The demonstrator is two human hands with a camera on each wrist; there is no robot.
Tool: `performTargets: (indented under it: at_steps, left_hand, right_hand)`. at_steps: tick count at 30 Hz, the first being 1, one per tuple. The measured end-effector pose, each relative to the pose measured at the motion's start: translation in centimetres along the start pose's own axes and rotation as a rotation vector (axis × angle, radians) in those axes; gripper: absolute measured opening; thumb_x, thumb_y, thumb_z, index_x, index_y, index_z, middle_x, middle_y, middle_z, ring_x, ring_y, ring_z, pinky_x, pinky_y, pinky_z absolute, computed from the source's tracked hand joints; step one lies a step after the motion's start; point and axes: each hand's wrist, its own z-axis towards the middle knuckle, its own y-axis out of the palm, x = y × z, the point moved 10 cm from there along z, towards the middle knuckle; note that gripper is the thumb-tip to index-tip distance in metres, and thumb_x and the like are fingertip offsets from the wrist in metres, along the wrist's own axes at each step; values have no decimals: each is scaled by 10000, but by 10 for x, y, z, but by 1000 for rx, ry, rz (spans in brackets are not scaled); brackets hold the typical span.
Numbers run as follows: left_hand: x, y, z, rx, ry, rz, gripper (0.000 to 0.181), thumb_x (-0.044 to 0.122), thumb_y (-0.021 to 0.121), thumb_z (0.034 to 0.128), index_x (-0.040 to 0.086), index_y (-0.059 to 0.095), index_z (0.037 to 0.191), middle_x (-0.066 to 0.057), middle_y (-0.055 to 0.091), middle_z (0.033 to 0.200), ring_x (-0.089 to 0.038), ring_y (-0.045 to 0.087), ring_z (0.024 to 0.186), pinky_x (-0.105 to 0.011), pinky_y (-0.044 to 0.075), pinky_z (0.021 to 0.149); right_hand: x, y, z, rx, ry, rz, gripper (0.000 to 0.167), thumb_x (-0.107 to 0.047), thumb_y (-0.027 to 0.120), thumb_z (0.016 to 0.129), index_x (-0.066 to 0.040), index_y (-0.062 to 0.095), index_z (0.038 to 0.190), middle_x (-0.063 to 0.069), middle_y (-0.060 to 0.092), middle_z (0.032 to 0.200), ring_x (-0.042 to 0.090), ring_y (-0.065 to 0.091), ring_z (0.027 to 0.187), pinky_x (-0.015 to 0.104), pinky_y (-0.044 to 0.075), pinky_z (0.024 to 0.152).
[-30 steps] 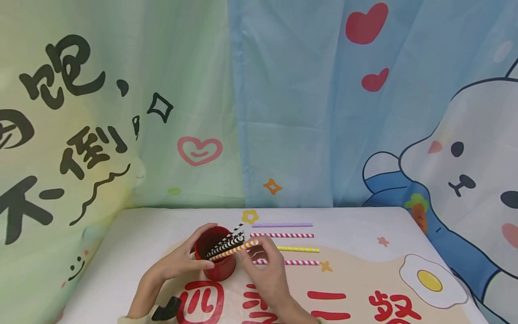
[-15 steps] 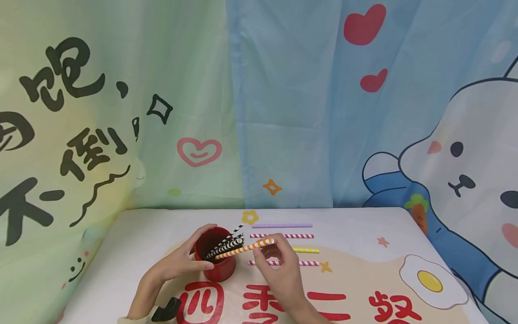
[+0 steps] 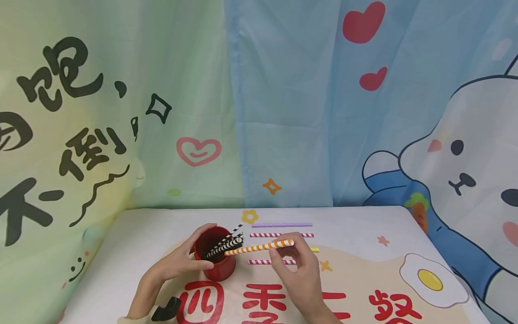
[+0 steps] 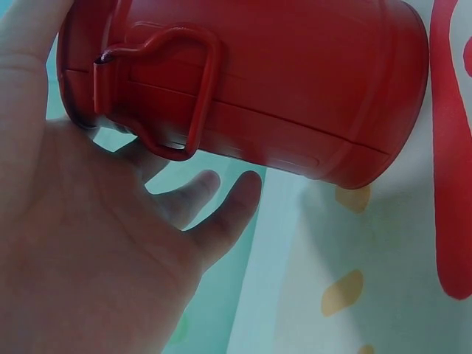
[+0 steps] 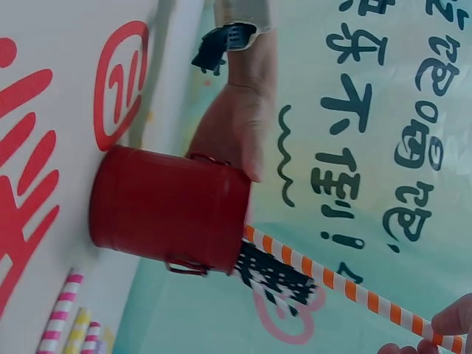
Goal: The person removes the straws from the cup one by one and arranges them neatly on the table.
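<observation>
My left hand grips the red metal bucket by its rim, thumb on the near side and fingers behind. The bucket, with its wire handle, fills the top of the left wrist view. Several black-and-white straws lean out of its mouth toward the right. My right hand pinches an orange-and-white striped straw near its right end; the straw's other end is at the bucket's rim. In the right wrist view the orange straw slants from the bucket's mouth to my fingertips.
Right of the bucket, a purple straw, a red-and-white straw, a partly hidden yellow straw and a pink-striped straw lie in rows on the printed tablecloth. A printed curtain hangs behind.
My right hand has moved to the right, drawing the orange straw most of the way out of the bucket. My left hand and the bucket have stayed in place.
</observation>
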Motion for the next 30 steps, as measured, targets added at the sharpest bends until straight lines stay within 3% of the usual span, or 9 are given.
performTargets:
  at_steps: [9,14,19,23,30]
  left_hand:
    - [0,-1,1,0,-4,-2,859,155,756,856,217,269,1560,-97,453,1486,-358,431,1344,-544,455,1030]
    - [2,0,0,-7,17,-22,857,135,749,858,216,268,1561,-93,460,1479,-365,430,1341,-570,425,1039]
    - [3,-1,0,-7,14,-23,855,132,747,860,227,269,1562,-91,459,1482,-366,428,1343,-570,428,1032]
    - [4,-1,-1,-7,18,-24,849,124,746,859,245,277,1556,-92,462,1480,-373,430,1341,-573,424,1035]
    - [3,0,-1,-16,20,-33,850,114,741,863,260,272,1556,-95,446,1491,-380,421,1347,-575,420,1040]
  right_hand:
    - [-17,-18,0,36,-65,-7,204,62,645,900,-73,613,1049,60,624,1022,167,613,918,218,539,876]
    - [-18,-21,3,6,-88,-43,192,43,642,900,-89,599,1032,27,623,1028,174,609,946,231,530,891]
    - [-21,-8,6,-131,-163,-225,264,-1,685,874,-201,596,1022,-76,609,1026,92,577,971,273,520,861]
    - [-26,8,4,-231,-270,-419,316,-34,691,821,-296,573,953,-154,557,967,30,529,926,258,500,808]
    - [-31,33,-4,-315,-477,-801,187,-145,676,732,-249,557,833,-156,509,884,13,462,803,210,431,698]
